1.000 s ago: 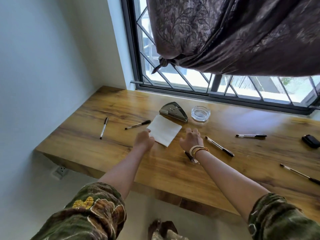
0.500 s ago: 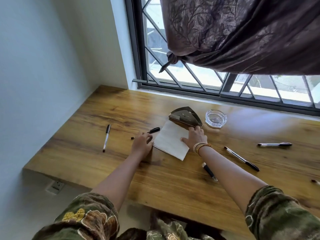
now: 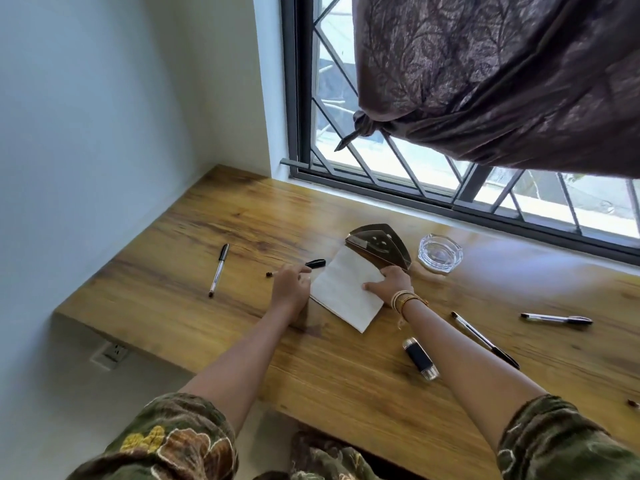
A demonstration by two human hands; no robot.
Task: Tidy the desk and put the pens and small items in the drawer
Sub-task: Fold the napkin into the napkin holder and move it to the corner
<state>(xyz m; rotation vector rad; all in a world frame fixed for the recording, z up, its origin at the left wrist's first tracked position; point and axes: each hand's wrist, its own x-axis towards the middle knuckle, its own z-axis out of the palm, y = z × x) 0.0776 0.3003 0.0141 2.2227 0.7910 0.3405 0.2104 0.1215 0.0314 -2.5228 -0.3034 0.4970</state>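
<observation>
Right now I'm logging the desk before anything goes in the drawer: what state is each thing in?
napkin: flat, top corner tucked into holder
napkin holder: lying on desk
ashtray: upright, looks empty
left hand: holds the napkin's left edge
right hand: on napkin and holder
left pen: capped, lying loose
lighter: lying on its side

Right hand [image 3: 389, 284] moved onto the napkin [image 3: 344, 289], napkin's top edge now under the metal holder [image 3: 379, 247]
</observation>
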